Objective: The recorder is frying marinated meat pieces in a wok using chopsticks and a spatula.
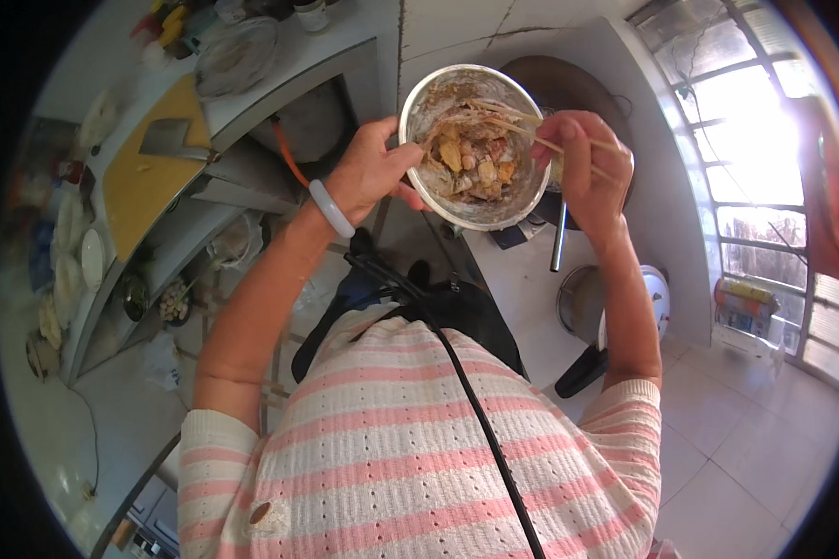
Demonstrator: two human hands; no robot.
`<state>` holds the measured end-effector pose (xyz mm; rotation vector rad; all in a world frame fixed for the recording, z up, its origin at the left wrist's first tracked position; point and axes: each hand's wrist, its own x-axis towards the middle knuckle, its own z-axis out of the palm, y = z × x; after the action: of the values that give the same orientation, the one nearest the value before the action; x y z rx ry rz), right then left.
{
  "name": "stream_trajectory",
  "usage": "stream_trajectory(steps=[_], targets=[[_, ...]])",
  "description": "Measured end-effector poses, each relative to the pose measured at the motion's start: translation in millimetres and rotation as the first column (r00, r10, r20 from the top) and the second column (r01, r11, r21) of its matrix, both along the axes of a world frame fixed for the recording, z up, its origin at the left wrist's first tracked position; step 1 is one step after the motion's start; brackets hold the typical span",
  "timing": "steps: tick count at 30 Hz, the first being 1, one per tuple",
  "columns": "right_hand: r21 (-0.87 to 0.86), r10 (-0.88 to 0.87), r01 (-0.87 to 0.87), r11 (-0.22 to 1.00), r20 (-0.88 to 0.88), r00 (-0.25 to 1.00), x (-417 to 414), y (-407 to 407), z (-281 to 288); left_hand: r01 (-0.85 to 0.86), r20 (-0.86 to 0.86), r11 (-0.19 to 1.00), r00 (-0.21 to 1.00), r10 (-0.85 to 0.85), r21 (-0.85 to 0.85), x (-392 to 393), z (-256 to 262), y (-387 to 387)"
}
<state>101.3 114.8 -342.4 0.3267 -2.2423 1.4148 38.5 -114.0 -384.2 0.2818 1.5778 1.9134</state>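
Observation:
My left hand (381,168) grips the left rim of a round metal bowl (486,216), thumb over the edge and fingers beneath. Inside lies a mix of pale and brownish food pieces (479,157), coated in something whitish that also smears the inner wall. Between the fingers of my right hand (587,164) is a pair of light chopsticks (507,112), their tips in the food on the bowl's upper side. Some of my right fingers are close to the right rim; whether they touch it, I cannot tell. The bowl is tilted towards me.
Behind the bowl sits a large dark wok (566,80) with a metal handle (559,237) near my right hand. A pot (577,300) stands below my right forearm. On the left, a cleaver (171,140) rests on a yellow cutting board (143,189). A window (755,140) is at right.

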Motion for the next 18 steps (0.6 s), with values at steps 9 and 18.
stream_trajectory(steps=[9,18], targets=[[0.101,-0.035,0.063,0.993,-0.255,0.966,28.8,-2.5,7.6,-0.022,0.075,0.999,0.997,0.02,0.034,-5.1,-19.0,-2.6],[-0.232,-0.502,0.477,0.848,-0.065,0.862,27.5,107.4,5.2,-0.037,0.068,0.999,0.997,0.036,0.009,-1.4,-25.4,-3.5]])
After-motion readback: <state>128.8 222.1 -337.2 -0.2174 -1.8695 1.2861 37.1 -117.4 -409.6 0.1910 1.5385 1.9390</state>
